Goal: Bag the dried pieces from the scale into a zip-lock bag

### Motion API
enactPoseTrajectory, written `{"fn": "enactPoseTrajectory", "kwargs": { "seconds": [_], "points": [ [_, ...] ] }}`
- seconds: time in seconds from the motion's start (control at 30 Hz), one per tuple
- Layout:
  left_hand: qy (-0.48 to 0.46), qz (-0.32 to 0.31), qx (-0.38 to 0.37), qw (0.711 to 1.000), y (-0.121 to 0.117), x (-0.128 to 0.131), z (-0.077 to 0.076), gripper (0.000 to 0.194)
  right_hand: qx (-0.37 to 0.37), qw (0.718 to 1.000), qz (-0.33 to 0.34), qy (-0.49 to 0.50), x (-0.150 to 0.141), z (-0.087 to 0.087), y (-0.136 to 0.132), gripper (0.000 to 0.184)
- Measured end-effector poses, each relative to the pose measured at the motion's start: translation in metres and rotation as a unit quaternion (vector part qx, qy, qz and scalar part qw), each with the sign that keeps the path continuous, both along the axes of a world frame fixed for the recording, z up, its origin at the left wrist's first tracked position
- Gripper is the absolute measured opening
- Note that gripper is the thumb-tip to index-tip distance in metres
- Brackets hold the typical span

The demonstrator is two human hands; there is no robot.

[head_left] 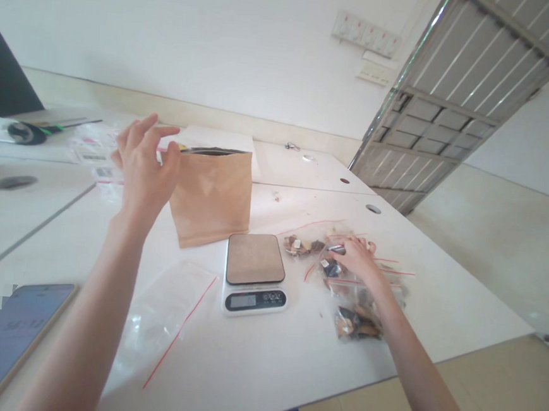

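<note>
Left hand (145,157) raised, fingers loosely spread, thumb and fingertips at the open top edge of upright brown paper bag (212,195) far left of kitchen scale (254,273). Right hand (353,255) flat, palm down on pile of filled zip bags (357,294) right of scale, grip unclear. Empty zip bag (165,317) near left; phone (12,330) at near-left table (439,288) edge.

One tan kraft-paper standing pouch (213,197). One white digital kitchen scale with a brown square platform (255,272). One empty clear zip bag with a red seal line (164,314). Several filled clear zip bags (357,304) in a heap, too overlapped to count exactly. One phone with a lit screen (12,334). Two bare hands, left hand (145,164) and right hand (357,255).
</note>
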State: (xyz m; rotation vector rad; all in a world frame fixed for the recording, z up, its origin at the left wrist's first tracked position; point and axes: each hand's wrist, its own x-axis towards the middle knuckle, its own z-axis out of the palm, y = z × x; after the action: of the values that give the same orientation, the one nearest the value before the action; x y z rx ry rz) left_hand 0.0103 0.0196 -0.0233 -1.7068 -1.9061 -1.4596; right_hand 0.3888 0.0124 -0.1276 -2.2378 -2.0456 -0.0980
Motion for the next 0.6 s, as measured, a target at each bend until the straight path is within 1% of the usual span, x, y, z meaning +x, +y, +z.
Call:
{"fn": "enactPoseTrajectory", "kwargs": {
  "seconds": [0.07,0.13,0.2,0.23,0.27,0.3,0.33,0.37,0.43,0.47,0.5,0.53,0.57,0.6],
  "points": [
    [-0.029,-0.004,0.022,0.999,0.001,0.0,0.001,0.038,0.003,0.999,0.027,0.021,0.004,0.008,-0.003,0.015],
    [-0.044,-0.014,0.023,0.999,0.0,-0.001,0.003,0.037,-0.015,0.991,0.084,0.104,0.008,0.021,-0.009,0.017],
    [-0.049,-0.015,0.029,0.998,-0.002,-0.001,0.006,0.037,-0.031,0.962,0.141,0.233,0.01,0.033,-0.012,0.024],
    [-0.049,-0.013,0.034,0.998,-0.002,-0.001,0.007,0.037,-0.028,0.944,0.154,0.291,0.01,0.037,-0.011,0.028],
    [-0.049,-0.01,0.038,0.998,-0.003,-0.001,0.009,0.037,-0.016,0.932,0.15,0.33,0.009,0.039,-0.009,0.031],
    [-0.05,-0.007,0.041,0.998,-0.004,-0.001,0.01,0.038,0.001,0.928,0.13,0.349,0.007,0.04,-0.006,0.033],
    [-0.049,-0.006,0.041,0.998,-0.005,-0.002,0.01,0.039,0.017,0.932,0.101,0.347,0.006,0.038,-0.003,0.032],
    [-0.05,-0.003,0.038,0.998,-0.005,-0.003,0.01,0.04,0.027,0.942,0.066,0.327,0.004,0.035,-0.001,0.031],
    [-0.043,-0.007,0.01,0.999,-0.006,-0.006,0.01,0.043,0.054,0.969,-0.005,0.242,0.002,0.024,-0.004,0.03],
    [-0.039,-0.01,-0.008,0.999,-0.007,-0.008,0.01,0.044,0.079,0.978,-0.027,0.192,0.002,0.018,-0.01,0.032],
    [-0.035,-0.014,-0.025,0.999,-0.006,-0.011,0.01,0.045,0.11,0.982,-0.03,0.148,0.003,0.01,-0.019,0.034],
    [-0.032,-0.016,-0.038,0.999,-0.006,-0.013,0.009,0.044,0.141,0.983,-0.017,0.114,0.004,0.003,-0.03,0.034],
    [-0.031,-0.013,-0.042,0.999,-0.005,-0.015,0.009,0.044,0.167,0.982,0.01,0.09,0.006,-0.005,-0.042,0.033],
    [-0.033,-0.005,-0.036,0.999,-0.004,-0.017,0.008,0.045,0.175,0.98,0.054,0.076,0.008,-0.012,-0.055,0.03]
  ]
}}
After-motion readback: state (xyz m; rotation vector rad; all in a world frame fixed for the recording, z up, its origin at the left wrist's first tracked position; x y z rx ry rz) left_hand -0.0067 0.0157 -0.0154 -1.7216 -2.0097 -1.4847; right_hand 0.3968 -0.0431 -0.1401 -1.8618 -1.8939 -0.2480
